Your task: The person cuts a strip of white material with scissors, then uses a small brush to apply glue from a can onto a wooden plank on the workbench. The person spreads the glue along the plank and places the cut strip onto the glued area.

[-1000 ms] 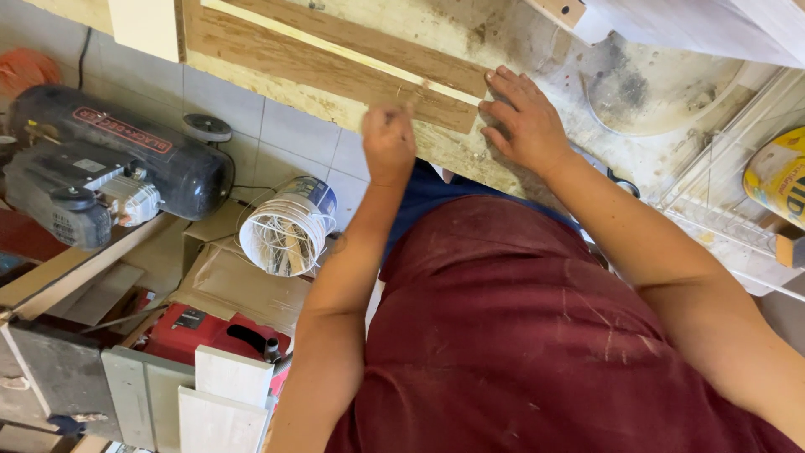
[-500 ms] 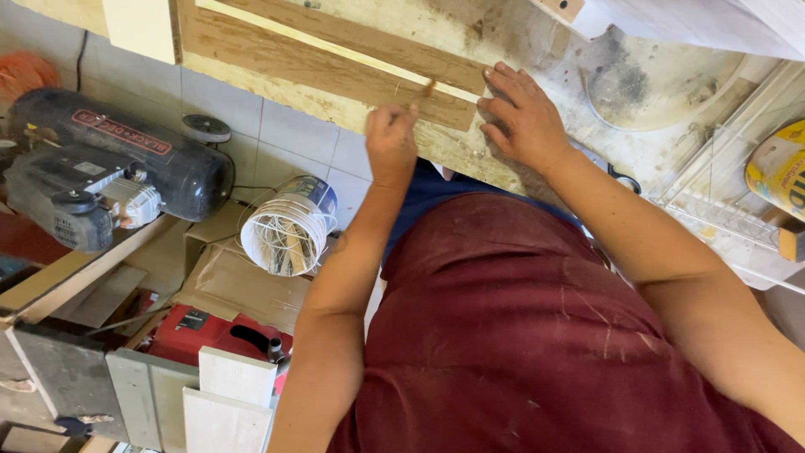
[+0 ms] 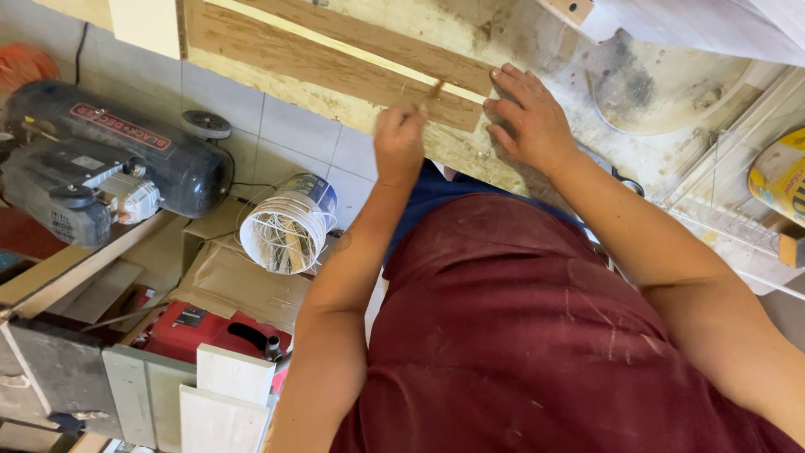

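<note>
Two brown wooden strips (image 3: 310,60) lie side by side on a stained workbench (image 3: 537,38), with a pale narrow strip (image 3: 352,50) between them. My left hand (image 3: 399,141) is closed around a thin pencil-like stick (image 3: 435,89) whose tip touches the near strip close to its right end. My right hand (image 3: 528,122) lies flat with fingers spread at the right ends of the strips, pressing on them and the bench.
A black air compressor (image 3: 109,164) sits on the tiled floor at left. Beside it are a white bucket (image 3: 289,228) holding wire, a cardboard box (image 3: 235,281), a red tool (image 3: 210,331) and white boards (image 3: 222,394). A wire rack (image 3: 721,201) and yellow can (image 3: 780,176) are at right.
My left hand has shifted slightly right and up, bringing the stick's tip onto the near strip's end. My right hand has stayed flat in place.
</note>
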